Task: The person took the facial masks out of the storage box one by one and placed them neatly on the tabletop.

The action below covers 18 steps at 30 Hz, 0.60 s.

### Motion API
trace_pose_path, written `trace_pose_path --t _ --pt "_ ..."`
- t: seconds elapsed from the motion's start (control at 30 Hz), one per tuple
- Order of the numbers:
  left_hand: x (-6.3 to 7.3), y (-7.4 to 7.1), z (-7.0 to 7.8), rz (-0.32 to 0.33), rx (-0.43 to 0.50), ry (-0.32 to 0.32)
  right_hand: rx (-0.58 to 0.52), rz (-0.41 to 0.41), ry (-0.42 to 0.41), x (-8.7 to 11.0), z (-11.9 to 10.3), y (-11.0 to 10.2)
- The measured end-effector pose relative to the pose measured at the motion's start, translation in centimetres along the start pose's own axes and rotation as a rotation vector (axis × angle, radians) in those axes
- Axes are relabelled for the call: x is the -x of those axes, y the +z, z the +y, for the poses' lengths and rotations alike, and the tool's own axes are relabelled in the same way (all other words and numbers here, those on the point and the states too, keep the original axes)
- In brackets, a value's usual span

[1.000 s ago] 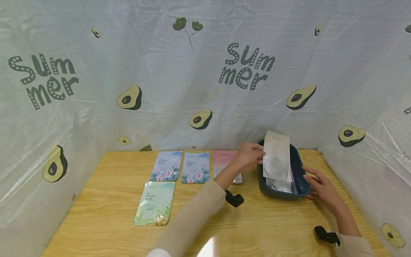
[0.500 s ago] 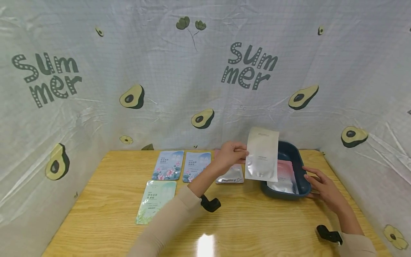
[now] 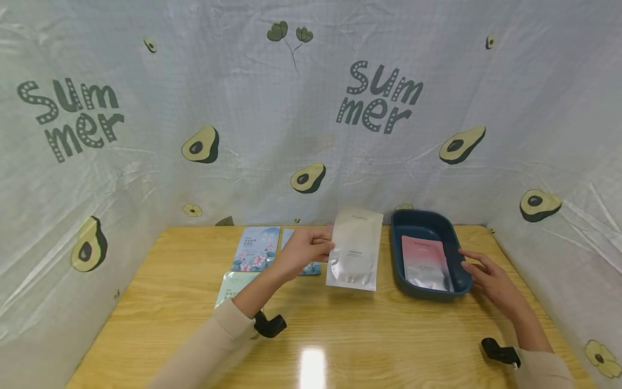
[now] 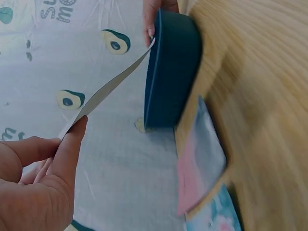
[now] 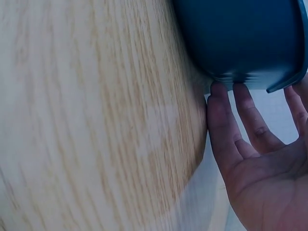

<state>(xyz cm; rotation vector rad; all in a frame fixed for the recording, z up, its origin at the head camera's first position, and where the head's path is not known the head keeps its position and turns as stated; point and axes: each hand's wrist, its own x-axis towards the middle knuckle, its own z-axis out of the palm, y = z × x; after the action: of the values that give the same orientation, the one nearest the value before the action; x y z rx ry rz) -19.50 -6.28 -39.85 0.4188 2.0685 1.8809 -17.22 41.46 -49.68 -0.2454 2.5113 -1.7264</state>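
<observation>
One sachet shifted. Delta?

Off-white foil sachet point(image 3: 357, 248): overlapped the blue tray point(image 3: 418, 221) half a second ago. Now clear of it, in the air just left of the tray.

Hands?

Left hand point(image 3: 302, 253) pinches the sachet's left edge, thumb against fingers. Right hand point(image 3: 493, 283): fingers loosely spread, tips touching the tray's right side, gripping nothing.

Meaning?

I'd call it mid-carry: out of the tray, not yet set down. At least one pink sachet point(image 3: 425, 262) lies in the tray, now uncovered.

Rest of the desk point(image 3: 369, 335)?

Left of the tray: second pink sachet point(image 4: 197, 163), then two blue lotus sachets point(image 3: 255, 249), then a green sachet point(image 3: 233, 286), partly hidden.
</observation>
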Motion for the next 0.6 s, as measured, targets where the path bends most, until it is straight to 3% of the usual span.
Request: trace_pose_path --t 0.3,0.6 --pt "4.8 -4.2 -2.3 0.064 -0.04 -0.082 -0.02 -0.001 0.011 0.0 -0.2 -0.1" --pt "9.1 -5.7 -5.0 0.041 0.017 -0.16 -0.051 -0.013 0.017 -0.1 -0.3 0.0"
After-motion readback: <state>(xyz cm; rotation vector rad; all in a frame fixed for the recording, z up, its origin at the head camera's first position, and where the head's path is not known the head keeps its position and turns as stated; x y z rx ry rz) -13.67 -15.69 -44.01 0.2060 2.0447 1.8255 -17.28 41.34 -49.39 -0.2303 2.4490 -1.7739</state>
